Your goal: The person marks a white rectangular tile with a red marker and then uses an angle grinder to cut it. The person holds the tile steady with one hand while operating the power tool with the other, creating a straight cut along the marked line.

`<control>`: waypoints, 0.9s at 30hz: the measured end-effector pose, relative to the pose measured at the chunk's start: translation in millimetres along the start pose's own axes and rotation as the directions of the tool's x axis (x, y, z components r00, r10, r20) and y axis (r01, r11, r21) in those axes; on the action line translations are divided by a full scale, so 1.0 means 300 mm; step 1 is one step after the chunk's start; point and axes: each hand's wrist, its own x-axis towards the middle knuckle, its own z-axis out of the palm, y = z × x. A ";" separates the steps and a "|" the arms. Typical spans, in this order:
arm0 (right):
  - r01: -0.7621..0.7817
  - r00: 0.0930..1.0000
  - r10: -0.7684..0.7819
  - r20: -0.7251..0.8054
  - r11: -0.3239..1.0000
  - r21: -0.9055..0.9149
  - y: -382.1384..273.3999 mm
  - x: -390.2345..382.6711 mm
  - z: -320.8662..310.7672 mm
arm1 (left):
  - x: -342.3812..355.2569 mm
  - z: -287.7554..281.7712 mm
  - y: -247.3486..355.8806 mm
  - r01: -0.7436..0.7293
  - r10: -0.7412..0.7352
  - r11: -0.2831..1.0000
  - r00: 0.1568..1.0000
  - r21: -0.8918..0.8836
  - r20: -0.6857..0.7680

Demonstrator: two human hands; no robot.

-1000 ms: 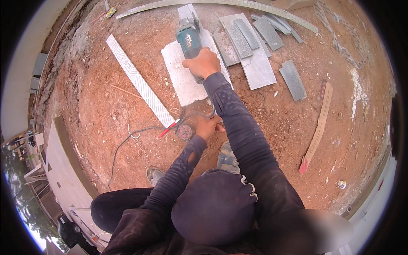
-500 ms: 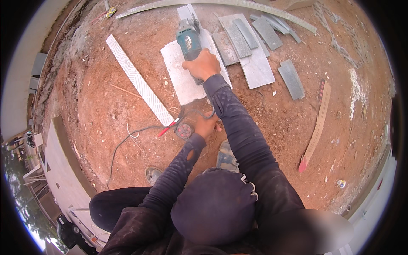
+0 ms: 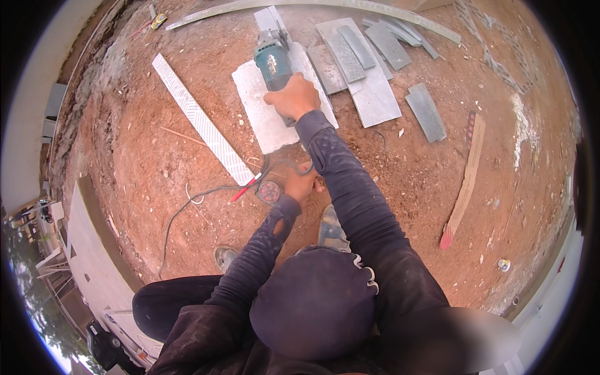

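Note:
My right hand (image 3: 295, 95) grips a teal angle grinder (image 3: 270, 62), its head over a narrow grey piece (image 3: 266, 15) at the far end of a white stone slab (image 3: 253, 112). Faint haze hangs round the blade. My left hand (image 3: 300, 184) is low beside my right forearm, fingers curled, beside a looping dark cable (image 3: 187, 206); what it holds is partly hidden. Just left of it lie a round disc (image 3: 269, 192) and a red object (image 3: 242, 194).
Grey tile pieces (image 3: 369, 87) lie right of the slab. A patterned strip (image 3: 194, 115) lies left, a cardboard strip (image 3: 465, 175) right. A long pale bar (image 3: 412, 20) crosses the top. A concrete edge (image 3: 94, 231) runs along the lower left.
The grinder and stone pieces sit slightly farther left and up in the picture, with the whole view shifted a little. Both hands keep much the same hold.

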 end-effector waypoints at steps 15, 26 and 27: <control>-0.043 0.998 0.042 0.047 0.999 0.014 -0.008 -0.025 -0.020 | 0.001 -0.004 -0.004 0.005 -0.005 1.000 1.000 0.008 0.004; -0.025 1.000 0.025 0.014 1.000 -0.009 0.032 -0.025 -0.001 | 0.002 0.001 -0.003 0.002 -0.002 1.000 1.000 0.005 0.013; -0.022 1.000 0.023 0.010 1.000 -0.003 0.034 -0.029 0.001 | 0.001 0.001 -0.004 0.004 -0.004 1.000 1.000 0.008 0.015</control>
